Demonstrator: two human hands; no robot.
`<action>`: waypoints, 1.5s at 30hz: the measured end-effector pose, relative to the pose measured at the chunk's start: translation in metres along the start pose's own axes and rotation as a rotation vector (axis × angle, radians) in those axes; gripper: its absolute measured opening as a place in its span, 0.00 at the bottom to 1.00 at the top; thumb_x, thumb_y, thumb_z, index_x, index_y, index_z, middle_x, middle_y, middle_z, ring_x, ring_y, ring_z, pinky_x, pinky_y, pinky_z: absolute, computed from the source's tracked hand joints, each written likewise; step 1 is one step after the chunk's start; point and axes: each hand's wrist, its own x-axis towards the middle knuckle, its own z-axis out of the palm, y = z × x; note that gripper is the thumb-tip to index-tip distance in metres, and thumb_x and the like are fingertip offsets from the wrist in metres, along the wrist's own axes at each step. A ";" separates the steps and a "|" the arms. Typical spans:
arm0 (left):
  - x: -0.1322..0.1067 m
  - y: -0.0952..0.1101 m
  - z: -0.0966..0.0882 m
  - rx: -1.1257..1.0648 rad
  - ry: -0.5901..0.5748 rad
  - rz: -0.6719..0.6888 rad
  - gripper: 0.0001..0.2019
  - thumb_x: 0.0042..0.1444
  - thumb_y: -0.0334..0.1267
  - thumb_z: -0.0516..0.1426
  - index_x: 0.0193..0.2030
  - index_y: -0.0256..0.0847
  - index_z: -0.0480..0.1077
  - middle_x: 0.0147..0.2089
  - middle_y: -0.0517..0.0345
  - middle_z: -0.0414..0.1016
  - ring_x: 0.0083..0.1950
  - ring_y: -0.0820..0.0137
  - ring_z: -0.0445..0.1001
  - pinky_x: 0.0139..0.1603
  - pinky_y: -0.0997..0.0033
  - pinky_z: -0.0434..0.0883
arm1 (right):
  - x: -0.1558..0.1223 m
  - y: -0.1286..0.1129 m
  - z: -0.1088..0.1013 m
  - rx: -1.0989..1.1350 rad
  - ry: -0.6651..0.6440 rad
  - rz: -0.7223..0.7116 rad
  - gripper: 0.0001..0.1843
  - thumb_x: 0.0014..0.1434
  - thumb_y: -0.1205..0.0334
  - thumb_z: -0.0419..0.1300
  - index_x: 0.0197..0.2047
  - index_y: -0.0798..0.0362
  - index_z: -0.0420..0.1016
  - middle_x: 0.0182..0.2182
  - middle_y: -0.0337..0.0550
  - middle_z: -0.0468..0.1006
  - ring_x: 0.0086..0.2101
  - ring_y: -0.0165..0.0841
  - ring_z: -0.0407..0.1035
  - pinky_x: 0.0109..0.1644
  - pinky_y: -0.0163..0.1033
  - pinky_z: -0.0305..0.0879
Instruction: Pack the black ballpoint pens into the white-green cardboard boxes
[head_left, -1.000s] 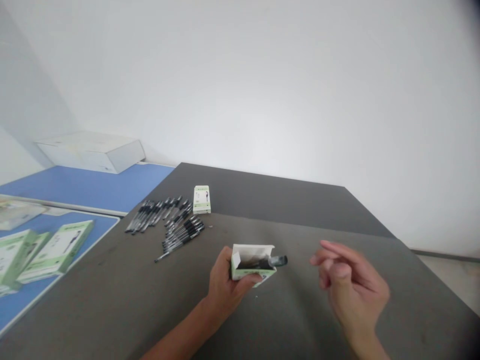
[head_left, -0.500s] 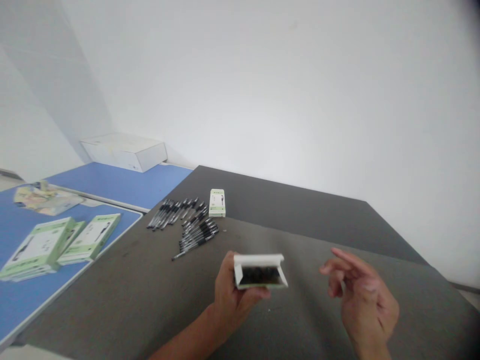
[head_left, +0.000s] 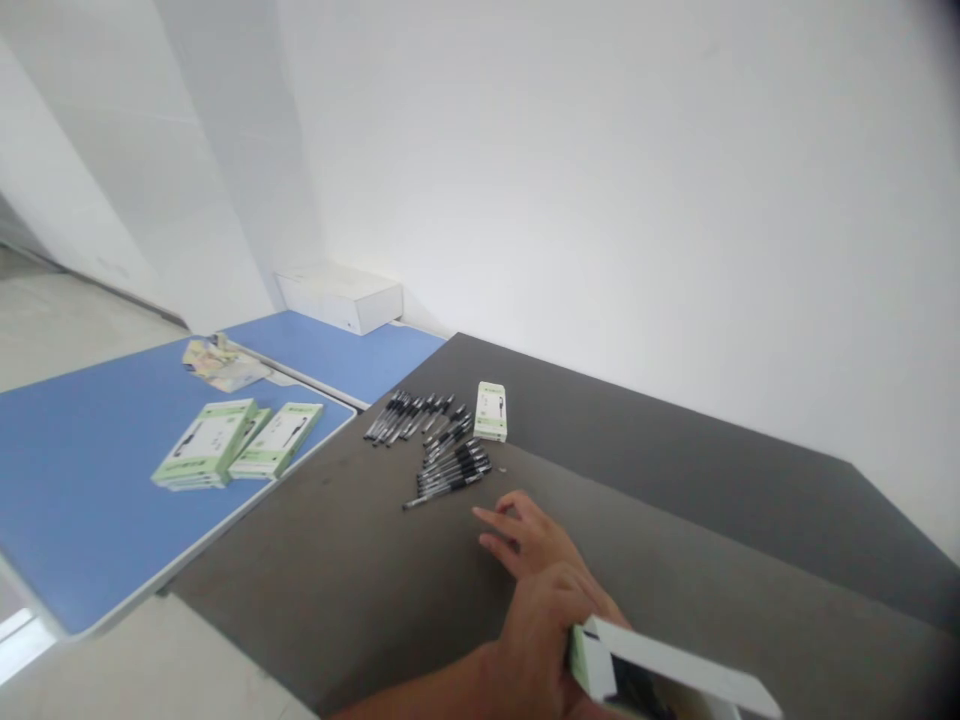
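My left hand (head_left: 541, 630) grips an open green-and-white pen box (head_left: 592, 662) at the bottom edge of the view. Its flap stands up, and dark contents show inside. Beyond the left wrist, my right hand (head_left: 529, 535) reaches over the dark table with fingers apart and nothing in them. Nearest to its fingertips lies a group of black-and-clear pens (head_left: 454, 470). Another row of pens (head_left: 405, 415) lies farther back and to the left. A closed pen box (head_left: 491, 410) rests just behind the pens.
Several green-and-white pen boxes (head_left: 210, 440) are stacked on the blue table (head_left: 82, 440) at the left, near a crumpled wrapper (head_left: 225, 362). A white carton (head_left: 341, 295) stands against the wall. The dark table (head_left: 675, 480) extends to the right.
My view has turned left. The left hand has brought the box lower and to the right. My right hand has crossed leftward to near the pens.
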 end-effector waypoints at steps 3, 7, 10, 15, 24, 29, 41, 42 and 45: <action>-0.009 -0.015 0.005 0.052 -0.041 -0.032 0.28 0.67 0.70 0.47 0.34 0.47 0.64 0.26 0.54 0.73 0.27 0.64 0.76 0.30 0.62 0.74 | 0.029 -0.003 0.024 -0.145 -0.107 -0.071 0.20 0.70 0.58 0.63 0.63 0.41 0.79 0.51 0.47 0.79 0.47 0.41 0.77 0.51 0.48 0.77; -0.014 -0.031 0.003 0.119 -0.025 0.029 0.31 0.61 0.76 0.50 0.37 0.46 0.66 0.26 0.54 0.73 0.27 0.64 0.77 0.28 0.64 0.73 | 0.046 -0.003 0.036 -0.275 -0.144 -0.079 0.21 0.73 0.59 0.59 0.67 0.41 0.76 0.48 0.49 0.78 0.46 0.41 0.76 0.50 0.46 0.76; -0.017 -0.037 0.002 0.113 -0.027 -0.039 0.32 0.57 0.77 0.55 0.39 0.45 0.68 0.29 0.53 0.74 0.30 0.62 0.77 0.30 0.64 0.74 | 0.049 -0.002 0.038 -0.293 -0.126 -0.065 0.19 0.73 0.57 0.60 0.65 0.43 0.78 0.47 0.49 0.78 0.46 0.43 0.75 0.50 0.46 0.76; -0.012 -0.032 0.005 0.112 0.082 -0.159 0.33 0.46 0.73 0.67 0.37 0.44 0.70 0.30 0.57 0.71 0.31 0.65 0.73 0.31 0.67 0.72 | 0.051 0.006 0.036 -0.187 -0.036 -0.032 0.06 0.67 0.59 0.67 0.43 0.46 0.87 0.45 0.49 0.80 0.51 0.48 0.72 0.59 0.55 0.71; 0.028 0.009 -0.012 0.013 0.054 -0.225 0.30 0.53 0.68 0.67 0.43 0.42 0.71 0.32 0.63 0.69 0.27 0.73 0.67 0.30 0.73 0.67 | -0.039 0.033 -0.057 0.252 0.227 0.240 0.20 0.75 0.44 0.52 0.59 0.46 0.70 0.31 0.39 0.79 0.25 0.35 0.74 0.29 0.39 0.72; 0.027 0.008 -0.014 0.130 -0.014 -0.300 0.26 0.56 0.63 0.68 0.44 0.41 0.74 0.34 0.61 0.76 0.29 0.70 0.74 0.31 0.73 0.71 | -0.111 0.010 -0.123 0.688 0.342 0.512 0.17 0.69 0.42 0.61 0.50 0.46 0.72 0.23 0.27 0.69 0.12 0.20 0.51 0.15 0.25 0.48; 0.027 0.001 -0.018 0.335 -0.110 -0.240 0.24 0.59 0.63 0.65 0.43 0.42 0.74 0.34 0.62 0.76 0.30 0.70 0.75 0.32 0.74 0.72 | -0.190 -0.047 -0.155 1.258 0.131 0.296 0.26 0.62 0.38 0.69 0.57 0.41 0.76 0.58 0.56 0.83 0.32 0.45 0.86 0.19 0.37 0.76; 0.026 -0.001 -0.019 0.340 -0.117 -0.235 0.24 0.59 0.63 0.65 0.43 0.42 0.74 0.34 0.62 0.76 0.31 0.70 0.75 0.32 0.73 0.72 | -0.191 -0.053 -0.152 1.212 0.174 0.281 0.24 0.61 0.38 0.70 0.52 0.43 0.77 0.54 0.57 0.85 0.28 0.43 0.85 0.18 0.36 0.75; 0.023 -0.003 -0.020 0.349 -0.146 -0.223 0.24 0.59 0.63 0.66 0.44 0.42 0.74 0.34 0.62 0.76 0.30 0.70 0.74 0.32 0.74 0.71 | -0.188 -0.073 -0.146 0.991 0.366 0.263 0.19 0.65 0.39 0.67 0.41 0.47 0.79 0.42 0.54 0.89 0.20 0.35 0.80 0.18 0.30 0.70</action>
